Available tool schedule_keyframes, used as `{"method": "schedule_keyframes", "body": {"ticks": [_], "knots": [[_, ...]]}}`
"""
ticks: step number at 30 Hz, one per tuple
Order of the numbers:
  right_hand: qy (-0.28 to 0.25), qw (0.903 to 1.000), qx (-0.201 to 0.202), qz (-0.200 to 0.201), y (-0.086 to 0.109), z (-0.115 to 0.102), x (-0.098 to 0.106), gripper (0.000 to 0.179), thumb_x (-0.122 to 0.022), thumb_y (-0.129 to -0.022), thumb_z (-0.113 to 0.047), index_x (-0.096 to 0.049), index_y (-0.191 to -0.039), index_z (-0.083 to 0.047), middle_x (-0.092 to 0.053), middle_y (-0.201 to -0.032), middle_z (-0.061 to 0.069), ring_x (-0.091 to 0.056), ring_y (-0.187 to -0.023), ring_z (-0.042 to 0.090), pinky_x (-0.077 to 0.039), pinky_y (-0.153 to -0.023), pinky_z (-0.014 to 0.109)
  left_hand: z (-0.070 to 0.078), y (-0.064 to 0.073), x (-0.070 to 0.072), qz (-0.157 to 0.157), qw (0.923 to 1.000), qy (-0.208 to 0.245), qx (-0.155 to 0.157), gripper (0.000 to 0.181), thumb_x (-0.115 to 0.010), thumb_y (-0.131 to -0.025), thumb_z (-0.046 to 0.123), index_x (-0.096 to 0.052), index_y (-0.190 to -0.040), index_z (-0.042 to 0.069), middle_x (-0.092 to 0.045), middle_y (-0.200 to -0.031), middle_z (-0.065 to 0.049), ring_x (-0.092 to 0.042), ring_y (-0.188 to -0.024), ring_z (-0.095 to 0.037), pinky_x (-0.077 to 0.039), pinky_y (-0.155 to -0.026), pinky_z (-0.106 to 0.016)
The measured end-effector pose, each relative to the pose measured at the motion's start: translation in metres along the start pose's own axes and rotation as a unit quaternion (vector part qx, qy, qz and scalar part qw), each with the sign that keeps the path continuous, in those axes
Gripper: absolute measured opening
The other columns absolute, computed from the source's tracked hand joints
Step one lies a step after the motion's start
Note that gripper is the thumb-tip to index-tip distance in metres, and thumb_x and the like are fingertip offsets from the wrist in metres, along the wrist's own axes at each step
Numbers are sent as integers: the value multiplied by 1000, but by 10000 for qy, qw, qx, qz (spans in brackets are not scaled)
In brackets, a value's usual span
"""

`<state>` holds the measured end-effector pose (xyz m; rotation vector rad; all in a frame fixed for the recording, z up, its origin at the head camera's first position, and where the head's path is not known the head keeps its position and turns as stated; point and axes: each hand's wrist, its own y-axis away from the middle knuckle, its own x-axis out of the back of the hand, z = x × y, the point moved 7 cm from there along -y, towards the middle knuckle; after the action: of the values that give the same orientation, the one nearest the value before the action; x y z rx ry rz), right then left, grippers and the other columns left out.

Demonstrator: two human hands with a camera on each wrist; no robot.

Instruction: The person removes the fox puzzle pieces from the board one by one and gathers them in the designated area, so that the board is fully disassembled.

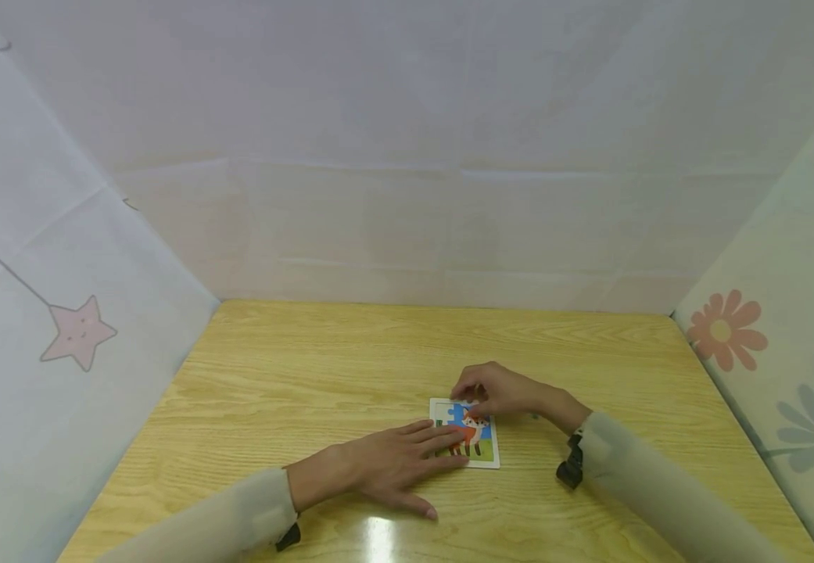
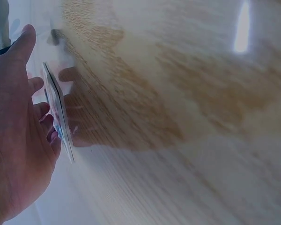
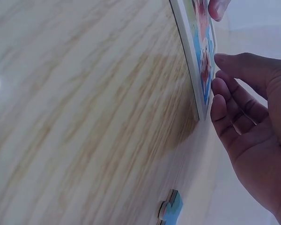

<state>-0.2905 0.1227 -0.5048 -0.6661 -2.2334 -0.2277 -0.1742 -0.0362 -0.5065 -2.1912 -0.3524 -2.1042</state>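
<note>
A square jigsaw puzzle (image 1: pixel 485 452) with a fox picture and a white frame lies on the table. Its upper left part shows a pale bare patch beside blue pieces. My left hand (image 1: pixel 396 467) rests its spread fingers across the left and middle of the picture, hiding part of the fox. At the far edge is my right hand (image 1: pixel 501 389), its fingers bent and its thumb on the picture near the fox's head. In the right wrist view, the thumb (image 3: pixel 243 68) and fingers reach the puzzle's face, and no piece shows between them.
A loose blue-green puzzle piece (image 3: pixel 172 208) lies on the wooden table (image 1: pixel 322 367), just right of the puzzle. Pale fabric walls (image 1: pixel 350 227) stand along the table's back and sides. Both sleeves have a black band (image 1: pixel 571 463) at the wrist.
</note>
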Motion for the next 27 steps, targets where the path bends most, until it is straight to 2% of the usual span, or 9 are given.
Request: {"method": "schedule_keyframes", "body": {"ticks": [8,15,27], "knots": [[219,9994,-47,-246,-5,2,-5,31,-82,-93,-6,-77,-123,-6,-68,-110,5,-63,-93,15,-57,-78,27,0,-4,-1,31,9999,-108,4,85,-36,-105,74,-27,-170,19,-10,-179,-10,-16,-164,-25,-25,-130,-45],[348,9989,-27,-321,-7,2,-6,32,-82,-93,-7,-76,-124,-8,-65,-108,3,-59,-89,15,-55,-76,30,-1,-6,-1,-122,9999,12,70,85,-34,-105,74,-26,-170,20,-8,-179,-9,-13,-164,-24,-23,-131,-45],[171,9989,-31,-445,-6,-2,-8,29,-79,-95,-3,-77,-124,-7,-63,-109,5,-55,-88,17,-51,-76,29,0,-9,-5,-249,9995,128,110,84,-34,-105,74,-25,-170,21,-6,-179,-8,-12,-164,-23,-22,-131,-43]]}}
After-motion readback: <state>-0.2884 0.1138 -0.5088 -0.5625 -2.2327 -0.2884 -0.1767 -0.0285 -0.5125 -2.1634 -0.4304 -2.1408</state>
